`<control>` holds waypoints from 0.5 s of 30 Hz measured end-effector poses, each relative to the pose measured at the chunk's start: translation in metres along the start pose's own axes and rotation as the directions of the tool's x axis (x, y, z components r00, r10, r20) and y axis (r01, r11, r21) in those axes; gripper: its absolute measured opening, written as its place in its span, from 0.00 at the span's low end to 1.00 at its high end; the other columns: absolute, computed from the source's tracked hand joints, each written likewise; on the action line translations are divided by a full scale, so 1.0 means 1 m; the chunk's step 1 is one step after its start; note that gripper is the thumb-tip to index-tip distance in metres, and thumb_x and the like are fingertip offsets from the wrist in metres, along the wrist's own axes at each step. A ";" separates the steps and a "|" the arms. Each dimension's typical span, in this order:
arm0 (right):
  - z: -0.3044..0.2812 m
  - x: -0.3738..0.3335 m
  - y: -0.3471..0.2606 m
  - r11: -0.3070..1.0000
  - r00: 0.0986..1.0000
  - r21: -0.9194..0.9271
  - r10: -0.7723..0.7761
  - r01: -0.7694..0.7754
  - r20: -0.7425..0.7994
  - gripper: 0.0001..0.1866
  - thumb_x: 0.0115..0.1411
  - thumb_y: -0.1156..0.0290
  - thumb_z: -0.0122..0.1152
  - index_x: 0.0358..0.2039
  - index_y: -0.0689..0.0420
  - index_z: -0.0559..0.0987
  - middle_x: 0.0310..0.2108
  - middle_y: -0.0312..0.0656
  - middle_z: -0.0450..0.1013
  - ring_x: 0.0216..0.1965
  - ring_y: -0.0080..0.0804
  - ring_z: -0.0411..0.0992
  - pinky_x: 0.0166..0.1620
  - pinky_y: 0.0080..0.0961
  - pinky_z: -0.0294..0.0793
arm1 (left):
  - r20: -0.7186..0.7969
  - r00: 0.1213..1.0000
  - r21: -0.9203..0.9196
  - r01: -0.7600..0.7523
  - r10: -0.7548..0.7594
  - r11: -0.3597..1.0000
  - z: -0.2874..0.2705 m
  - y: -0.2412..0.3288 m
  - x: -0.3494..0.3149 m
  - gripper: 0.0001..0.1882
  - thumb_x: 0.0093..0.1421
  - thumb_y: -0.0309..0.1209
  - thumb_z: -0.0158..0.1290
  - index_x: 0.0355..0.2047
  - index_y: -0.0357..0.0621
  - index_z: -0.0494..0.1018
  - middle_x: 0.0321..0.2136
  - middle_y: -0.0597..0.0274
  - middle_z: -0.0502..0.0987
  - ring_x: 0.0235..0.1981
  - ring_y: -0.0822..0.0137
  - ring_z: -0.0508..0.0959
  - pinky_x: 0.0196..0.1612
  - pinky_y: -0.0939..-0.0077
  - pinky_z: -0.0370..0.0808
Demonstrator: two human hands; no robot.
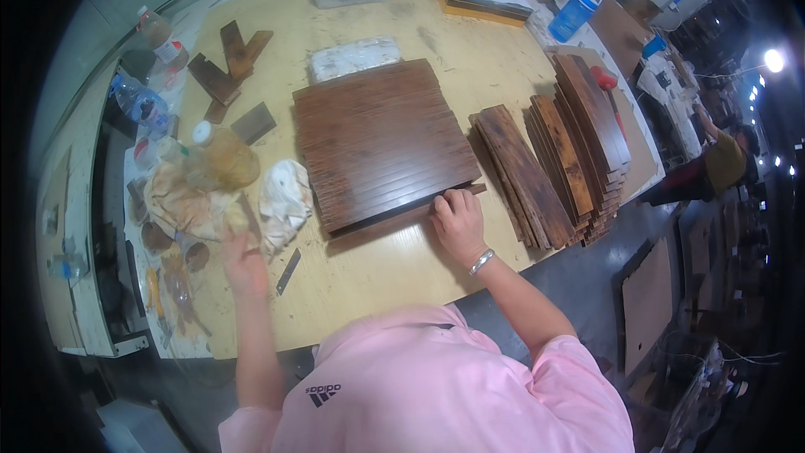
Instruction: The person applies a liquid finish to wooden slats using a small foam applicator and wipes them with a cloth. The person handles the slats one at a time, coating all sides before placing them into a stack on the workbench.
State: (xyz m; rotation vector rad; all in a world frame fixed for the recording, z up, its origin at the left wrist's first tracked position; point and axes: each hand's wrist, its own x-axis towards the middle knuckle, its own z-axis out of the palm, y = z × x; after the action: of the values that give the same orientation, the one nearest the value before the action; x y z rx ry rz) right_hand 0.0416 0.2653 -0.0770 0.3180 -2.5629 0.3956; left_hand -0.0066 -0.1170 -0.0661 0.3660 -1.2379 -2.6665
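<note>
Several dark brown wooden planks lie side by side as a wide panel (381,138) on the yellowish tabletop. Along the near edge of the panel runs one more wooden plank (390,223), with a dark gap between them. The bent fingers of my right hand (459,222) grip this plank near its right end. My left hand (245,264) is smeared by motion beside a stained cloth (191,201) and a white rag (285,201). Whether it holds the pale yellowish thing at its fingertips cannot be made out. A dark blade-like strip (288,273) lies between my hands.
Stacked planks (524,176) and a taller plank pile (587,134) stand to the right. On the left are a jar of yellowish liquid (226,155), plastic bottles (141,105) and loose wood pieces (231,67). A blue bottle (575,14) stands far right; a person (725,164) is beyond.
</note>
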 end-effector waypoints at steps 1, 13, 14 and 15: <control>0.001 -0.002 0.002 1.000 1.000 -0.018 -0.007 0.007 0.021 0.15 0.45 0.75 0.62 0.36 0.56 0.72 0.34 0.44 0.68 0.39 0.45 0.68 0.41 0.40 0.67 | 0.008 1.000 -0.006 0.012 -0.012 1.000 0.004 0.005 -0.003 0.28 0.58 0.20 0.50 0.60 0.35 0.61 0.52 0.58 0.72 0.51 0.63 0.74 0.56 0.64 0.71; -0.054 -0.022 -0.030 0.556 0.629 0.387 0.347 -0.735 0.696 0.08 0.58 0.70 0.61 0.30 0.58 0.72 0.26 0.43 0.72 0.28 0.35 0.68 0.36 0.32 0.70 | 0.217 0.976 0.177 -0.041 0.001 0.983 0.035 0.016 -0.049 0.22 0.59 0.20 0.52 0.54 0.31 0.65 0.47 0.55 0.74 0.48 0.65 0.75 0.53 0.70 0.73; -0.055 -0.019 -0.034 0.452 0.629 0.463 0.347 -0.762 0.696 0.08 0.59 0.71 0.61 0.31 0.59 0.71 0.26 0.38 0.70 0.28 0.28 0.66 0.34 0.27 0.68 | 0.246 0.969 0.236 -0.086 0.026 0.968 0.036 0.017 -0.049 0.21 0.59 0.20 0.53 0.53 0.31 0.66 0.46 0.56 0.74 0.48 0.66 0.75 0.53 0.71 0.73; -0.056 -0.013 -0.040 0.340 0.629 0.531 0.347 -0.776 0.696 0.07 0.60 0.73 0.61 0.31 0.59 0.71 0.26 0.33 0.68 0.28 0.21 0.64 0.33 0.22 0.66 | 0.263 0.965 0.330 -0.106 0.016 0.938 0.041 0.016 -0.053 0.20 0.58 0.20 0.54 0.52 0.33 0.68 0.45 0.56 0.74 0.48 0.67 0.75 0.52 0.72 0.72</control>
State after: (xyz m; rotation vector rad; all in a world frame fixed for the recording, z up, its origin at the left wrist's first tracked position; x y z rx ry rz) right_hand 0.0904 0.2491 -0.0288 -0.3264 -2.6710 2.0711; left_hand 0.0330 -0.0835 -0.0210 0.0200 -1.7668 -2.4999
